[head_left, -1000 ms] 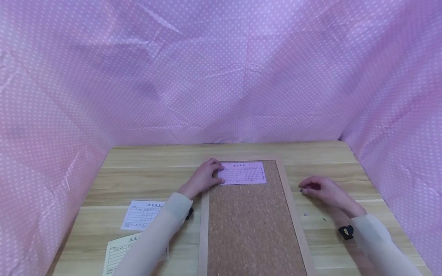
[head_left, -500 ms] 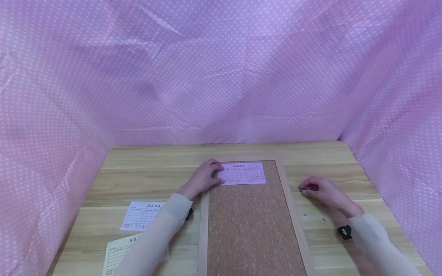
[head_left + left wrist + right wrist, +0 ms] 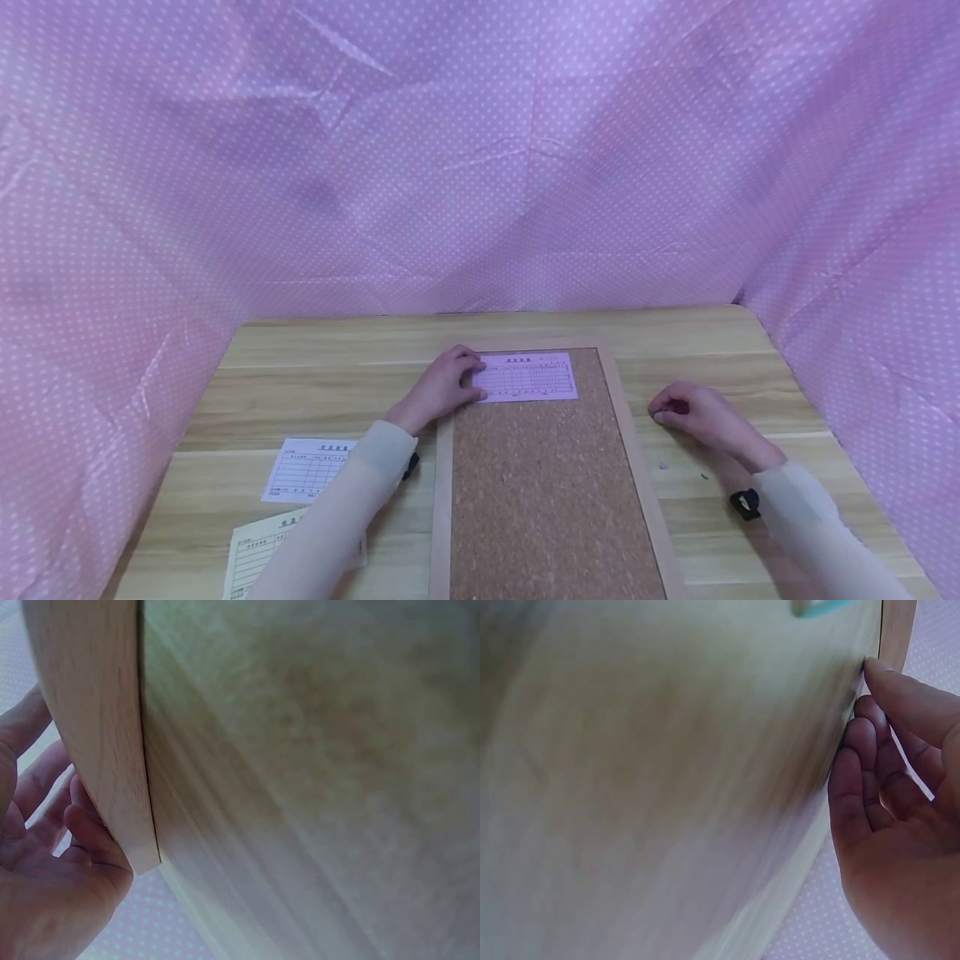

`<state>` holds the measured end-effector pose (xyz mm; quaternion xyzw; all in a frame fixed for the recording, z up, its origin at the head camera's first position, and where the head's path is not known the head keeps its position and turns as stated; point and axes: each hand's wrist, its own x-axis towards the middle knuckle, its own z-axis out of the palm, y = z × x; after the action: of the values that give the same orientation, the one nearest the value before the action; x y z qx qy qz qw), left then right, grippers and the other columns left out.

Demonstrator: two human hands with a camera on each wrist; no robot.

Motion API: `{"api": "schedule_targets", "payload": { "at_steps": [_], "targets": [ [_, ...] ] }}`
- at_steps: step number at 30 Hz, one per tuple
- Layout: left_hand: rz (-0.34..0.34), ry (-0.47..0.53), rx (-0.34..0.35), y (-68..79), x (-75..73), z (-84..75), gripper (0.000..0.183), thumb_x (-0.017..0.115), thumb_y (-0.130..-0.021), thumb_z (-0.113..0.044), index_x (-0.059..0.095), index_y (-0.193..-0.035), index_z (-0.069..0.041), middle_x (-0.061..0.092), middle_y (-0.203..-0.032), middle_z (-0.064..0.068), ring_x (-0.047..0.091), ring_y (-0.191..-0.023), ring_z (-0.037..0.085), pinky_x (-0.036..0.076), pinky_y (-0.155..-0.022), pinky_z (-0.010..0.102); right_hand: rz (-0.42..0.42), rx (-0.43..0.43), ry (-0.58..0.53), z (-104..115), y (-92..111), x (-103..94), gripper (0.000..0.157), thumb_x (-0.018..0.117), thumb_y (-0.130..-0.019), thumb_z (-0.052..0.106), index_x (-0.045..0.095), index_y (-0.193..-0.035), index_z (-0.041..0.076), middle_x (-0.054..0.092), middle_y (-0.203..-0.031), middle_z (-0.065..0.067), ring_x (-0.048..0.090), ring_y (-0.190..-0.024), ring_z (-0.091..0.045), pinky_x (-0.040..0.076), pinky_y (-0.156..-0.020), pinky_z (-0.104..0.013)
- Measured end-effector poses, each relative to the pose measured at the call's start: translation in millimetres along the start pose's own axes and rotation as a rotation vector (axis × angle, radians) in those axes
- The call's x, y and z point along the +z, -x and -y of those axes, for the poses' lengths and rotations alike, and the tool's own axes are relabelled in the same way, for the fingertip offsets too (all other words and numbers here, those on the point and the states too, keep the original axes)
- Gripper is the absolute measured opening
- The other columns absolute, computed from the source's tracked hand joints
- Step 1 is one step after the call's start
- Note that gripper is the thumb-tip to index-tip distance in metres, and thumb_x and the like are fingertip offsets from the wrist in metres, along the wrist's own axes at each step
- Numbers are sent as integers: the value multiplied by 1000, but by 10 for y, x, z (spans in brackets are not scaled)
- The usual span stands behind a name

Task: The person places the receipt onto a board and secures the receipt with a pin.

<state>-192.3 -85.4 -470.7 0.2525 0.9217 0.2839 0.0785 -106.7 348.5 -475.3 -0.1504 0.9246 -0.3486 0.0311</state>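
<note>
Three printed slips (image 3: pixel 525 379) (image 3: pixel 309 468) (image 3: pixel 255 550); one corkboard (image 3: pixel 555 500); two tiny loose bits (image 3: pixel 663 467) (image 3: pixel 704 477); one table (image 3: pixel 345 358).

Right hand (image 3: pixel 904 825) in at the desk (image 3: pixel 667 787), fingers bent, fingertips near the wooden frame (image 3: pixel 897 634), dotted cloth (image 3: pixel 939 645) beyond!

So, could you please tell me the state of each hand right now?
Left hand: open, touching the left end of the pink slip.
Right hand: low over the tabletop; whether it pinches anything cannot be told.
</note>
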Motion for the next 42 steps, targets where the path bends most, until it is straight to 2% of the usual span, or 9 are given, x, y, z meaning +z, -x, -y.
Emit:
{"api": "schedule_targets", "payload": {
  "at_steps": [5, 11, 17, 26, 31, 37, 42],
  "targets": [
    [2, 2, 0, -1, -2, 11, 47, 84, -89, -20, 69, -128, 0, 59, -136, 10, 55, -129, 30, 42, -113, 44, 4, -5, 22, -8, -6, 1, 8, 79, -90, 7, 76, -94, 13, 73, -94, 4, 62, -86, -1, 54, -78, -24],
    [11, 11, -7, -1, -2, 21, 48, 84, -89, -22, 69, -129, -1, 59, -137, 10, 54, -130, 30, 41, -114, 43, 25, 36, 7, 12, 7, -21, 5, 77, -92, 13, 76, -96, 17, 75, -98, 4, 65, -93, -5, 52, -86, -24],
    [8, 14, -10, -12, -5, 8, 47, 84, -89, -21, 69, -129, -1, 59, -137, 10, 54, -130, 30, 41, -114, 43, 23, 62, -38, 132, 22, -58, 6, 74, -95, 9, 76, -97, 14, 75, -100, 2, 65, -92, -6, 53, -82, -24],
    [5, 14, -10, -8, -11, 3, 48, 84, -89, -22, 69, -129, 0, 59, -137, 10, 54, -131, 30, 40, -115, 44, -52, 8, -99, 325, 44, -83, 7, 72, -97, 7, 75, -102, 9, 75, -98, 0, 66, -89, -4, 52, -78, -18],
    [3, 14, -14, -8, -11, 3, 47, 84, -89, -21, 69, -128, -1, 59, -137, 9, 54, -130, 30, 40, -114, 44, -95, 27, -105, 420, 26, -72, 7, 72, -98, 11, 75, -103, 9, 75, -96, 0, 66, -86, -4, 52, -76, -18],
    [9, 14, -19, -2, -26, -14, 47, 84, -89, -21, 69, -128, -1, 59, -137, 9, 54, -130, 30, 40, -114, 44, -100, 77, -134, 555, -15, -51, 12, 71, -100, 18, 75, -106, 8, 75, -100, -2, 66, -91, -4, 52, -79, -17],
    [13, 16, -22, 3, -34, -26, 47, 84, -89, -22, 69, -129, -1, 59, -137, 9, 54, -131, 29, 40, -115, 43, -112, 62, -169, 637, -76, -18, 12, 71, -100, 17, 75, -106, 7, 75, -101, -4, 67, -92, -4, 53, -79, -17]
  ]
}}
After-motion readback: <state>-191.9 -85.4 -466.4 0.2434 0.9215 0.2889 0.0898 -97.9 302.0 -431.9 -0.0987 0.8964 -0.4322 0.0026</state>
